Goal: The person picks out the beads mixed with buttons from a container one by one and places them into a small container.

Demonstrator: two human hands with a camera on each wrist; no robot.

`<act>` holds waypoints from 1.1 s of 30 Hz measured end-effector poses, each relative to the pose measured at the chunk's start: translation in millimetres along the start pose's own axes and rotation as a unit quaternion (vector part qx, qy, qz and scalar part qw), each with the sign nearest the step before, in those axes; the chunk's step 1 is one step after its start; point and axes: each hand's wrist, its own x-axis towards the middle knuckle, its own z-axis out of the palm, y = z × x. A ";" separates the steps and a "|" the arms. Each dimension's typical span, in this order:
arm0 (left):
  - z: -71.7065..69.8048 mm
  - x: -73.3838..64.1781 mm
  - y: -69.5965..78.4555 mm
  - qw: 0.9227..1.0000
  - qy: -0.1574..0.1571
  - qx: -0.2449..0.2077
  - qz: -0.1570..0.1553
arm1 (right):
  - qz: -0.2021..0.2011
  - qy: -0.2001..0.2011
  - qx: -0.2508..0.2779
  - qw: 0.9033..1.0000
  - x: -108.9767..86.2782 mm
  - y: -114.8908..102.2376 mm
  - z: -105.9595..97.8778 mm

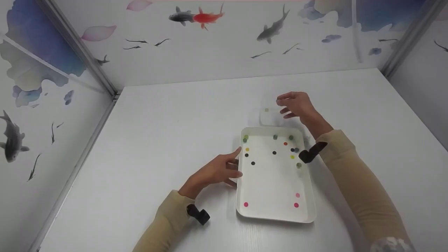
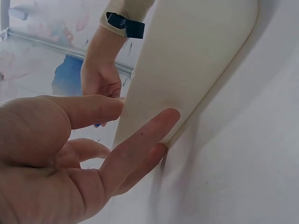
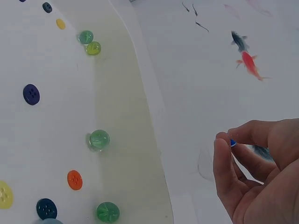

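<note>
A shallow white tray [image 1: 271,182] holds buttons and glass marbles. My left hand [image 1: 218,169] is at the tray's left side, its extended fingers [image 2: 154,128] touching the outer wall. Beyond the far rim, my right hand [image 1: 295,105] pinches a small blue piece [image 3: 232,143] between thumb and fingertips. Most of that piece is hidden, and I cannot tell what it is. Just under this hand stands a clear box [image 1: 269,120] with a small yellowish piece [image 1: 266,110] in it. Inside the tray, an orange button [image 3: 74,180] lies near a green marble [image 3: 99,139].
Green marbles lie mostly along the tray's far end, with dark and yellow buttons close by. Pink buttons [image 1: 296,205] are at its near end. White panels with painted fish [image 1: 274,28] enclose the white table [image 1: 168,126] at the back and sides.
</note>
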 end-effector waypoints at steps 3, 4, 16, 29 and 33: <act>-0.1 -0.4 -0.1 1.000 -0.001 0.000 0.000 | 0.004 -0.001 -0.005 1.000 1.3 0.6 0.0; 0.0 -0.4 -0.2 1.000 0.000 0.000 -0.001 | 0.005 -0.001 -0.007 1.000 1.7 0.9 0.0; -0.4 -0.8 -0.2 1.000 0.000 0.002 0.000 | -0.002 -0.004 0.000 1.000 1.0 3.6 -0.6; -1.9 -1.6 0.3 1.000 -0.006 -0.002 0.002 | -0.015 0.000 0.001 1.000 -9.1 1.1 8.3; -1.2 -1.9 0.7 1.000 -0.004 0.003 -0.002 | -0.018 -0.010 0.006 1.000 -12.9 -1.7 12.8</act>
